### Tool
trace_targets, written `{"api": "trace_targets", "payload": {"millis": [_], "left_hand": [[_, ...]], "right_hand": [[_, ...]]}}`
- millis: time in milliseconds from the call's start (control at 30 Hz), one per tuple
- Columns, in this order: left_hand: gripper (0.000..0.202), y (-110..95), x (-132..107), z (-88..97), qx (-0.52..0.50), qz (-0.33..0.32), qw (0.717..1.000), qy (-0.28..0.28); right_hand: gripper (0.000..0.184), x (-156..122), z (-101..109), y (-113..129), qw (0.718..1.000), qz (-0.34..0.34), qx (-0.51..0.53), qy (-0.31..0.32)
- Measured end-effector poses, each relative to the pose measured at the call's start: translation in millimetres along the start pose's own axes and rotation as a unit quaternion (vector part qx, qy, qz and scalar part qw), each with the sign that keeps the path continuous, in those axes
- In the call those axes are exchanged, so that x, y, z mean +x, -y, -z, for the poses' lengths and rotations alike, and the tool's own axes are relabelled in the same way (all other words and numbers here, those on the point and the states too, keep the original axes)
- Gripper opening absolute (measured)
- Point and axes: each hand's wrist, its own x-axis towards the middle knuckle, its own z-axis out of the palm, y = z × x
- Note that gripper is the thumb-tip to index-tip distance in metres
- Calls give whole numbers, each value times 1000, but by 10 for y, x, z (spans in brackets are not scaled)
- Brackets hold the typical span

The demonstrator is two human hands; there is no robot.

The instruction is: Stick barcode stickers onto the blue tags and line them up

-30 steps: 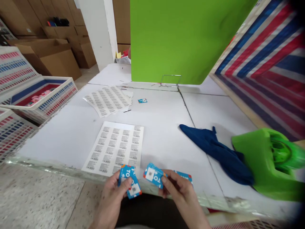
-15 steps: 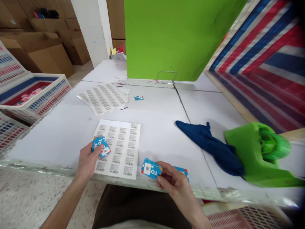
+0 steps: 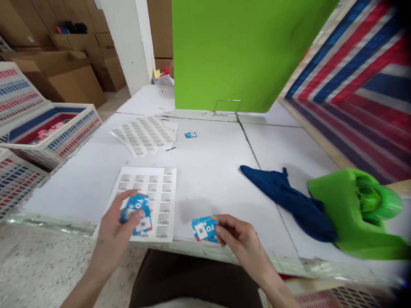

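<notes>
My left hand (image 3: 120,222) is closed on several blue cards (image 3: 138,209) with white lettering and a pale label, thumb across their face. Beneath it lies a sheet of barcode labels (image 3: 165,201), partly covered by the hand and cards. Near the table's front edge, my right hand (image 3: 239,235) pinches a small overlapping set of similar blue cards (image 3: 204,229) by their right end. How many it holds is hard to tell. Farther back, a single blue card (image 3: 190,134) lies flat on the table.
More label sheets (image 3: 144,134) lie fanned at the back left. To the right are a blue cloth (image 3: 282,192) and a green tape dispenser (image 3: 346,214). A large green board (image 3: 237,55) stands behind. Striped plastic baskets (image 3: 73,134) stand left of the table.
The label sheet has slid left. The blue card seen behind my right hand no longer lies on the table there; overlapping cards now show in that hand. My left hand still grips its cards.
</notes>
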Motion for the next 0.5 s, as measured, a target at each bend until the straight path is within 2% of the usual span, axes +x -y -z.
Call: {"api": "trace_targets", "payload": {"millis": [67, 167, 333, 433, 500], "left_hand": [[45, -123, -166, -126, 41, -57, 996, 57], [22, -170, -325, -309, 94, -99, 973, 184], [24, -192, -401, -471, 89, -56, 952, 289], [22, -225, -435, -523, 58, -25, 951, 304], [22, -208, -462, -563, 21, 9, 964, 265]], "right_hand": [[24, 2, -4, 27, 1000, 3, -2, 14], [24, -13, -11, 50, 999, 2, -20, 45], [21, -6, -26, 149, 992, 28, -72, 98], [23, 33, -49, 183, 991, 34, -82, 103], [23, 50, -78, 160, 994, 14, -34, 107]]}}
